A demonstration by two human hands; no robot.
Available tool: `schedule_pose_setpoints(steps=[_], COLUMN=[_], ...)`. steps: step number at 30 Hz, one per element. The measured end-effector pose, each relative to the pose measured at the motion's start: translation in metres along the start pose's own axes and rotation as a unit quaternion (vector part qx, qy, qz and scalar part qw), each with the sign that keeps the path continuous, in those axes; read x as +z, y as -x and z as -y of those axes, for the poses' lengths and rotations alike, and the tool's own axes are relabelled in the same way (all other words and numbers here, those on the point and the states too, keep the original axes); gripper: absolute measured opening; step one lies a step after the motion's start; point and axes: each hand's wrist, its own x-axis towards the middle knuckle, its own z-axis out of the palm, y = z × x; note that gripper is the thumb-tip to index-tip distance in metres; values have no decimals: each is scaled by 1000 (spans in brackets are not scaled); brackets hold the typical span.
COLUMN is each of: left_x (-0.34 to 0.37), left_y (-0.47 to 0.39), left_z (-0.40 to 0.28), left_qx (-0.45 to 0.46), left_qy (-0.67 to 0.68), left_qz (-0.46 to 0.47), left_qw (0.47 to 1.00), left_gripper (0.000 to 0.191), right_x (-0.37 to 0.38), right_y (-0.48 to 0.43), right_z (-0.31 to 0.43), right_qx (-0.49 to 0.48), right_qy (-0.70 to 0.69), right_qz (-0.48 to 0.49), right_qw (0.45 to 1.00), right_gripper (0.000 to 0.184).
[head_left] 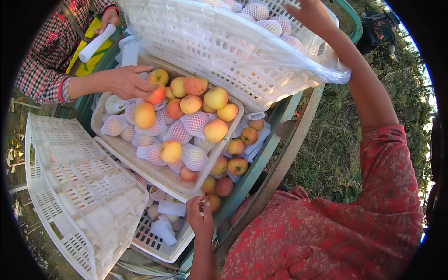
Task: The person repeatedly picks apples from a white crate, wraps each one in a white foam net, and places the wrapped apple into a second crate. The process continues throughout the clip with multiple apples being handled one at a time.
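My left hand (200,217) is at the near corner of a white plastic crate (168,187), with its fingers bent beside the rim and a loose apple (212,202). Whether it grips the rim is unclear. Bare yellow-red apples (170,151) lie in this crate on top of fruit in white foam-net sleeves (194,157). At the upper right my right hand (309,14), partly cut off by the picture's edge, reaches over a tilted, plastic-lined white crate (224,45). Its visible fingers are apart. Netted fruit (271,26) fills that crate.
A co-worker's hand (126,82) touches an apple in the middle crate; their other hand (109,19) holds a foam-net sleeve (97,42). An overturned white crate (87,189) leans at left. Loose apples (238,166) lie along a green metal frame (257,171). Another crate (157,241) sits below.
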Motion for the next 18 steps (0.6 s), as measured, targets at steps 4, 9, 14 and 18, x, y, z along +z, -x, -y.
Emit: schedule_pose_setpoints(steps=[4, 9, 14, 18], left_x=[-5, 7, 66, 148], left_y=[-2, -50, -80, -98], left_z=[-1, -18, -36, -4], left_qx=[29, 137, 201, 252], left_qy=[-24, -74, -101, -202], left_qz=[29, 125, 259, 337], left_qw=[999, 980, 939, 885], left_gripper=[17, 17, 19, 22], right_x=[-124, -128, -121, -129], right_y=[77, 190, 272, 294], right_z=[158, 248, 276, 282], right_qx=[30, -79, 157, 103], right_qy=[-441, -377, -525, -527], right_qz=[-159, 128, 193, 217], right_qw=[883, 914, 814, 815], right_gripper=[28, 19, 14, 15])
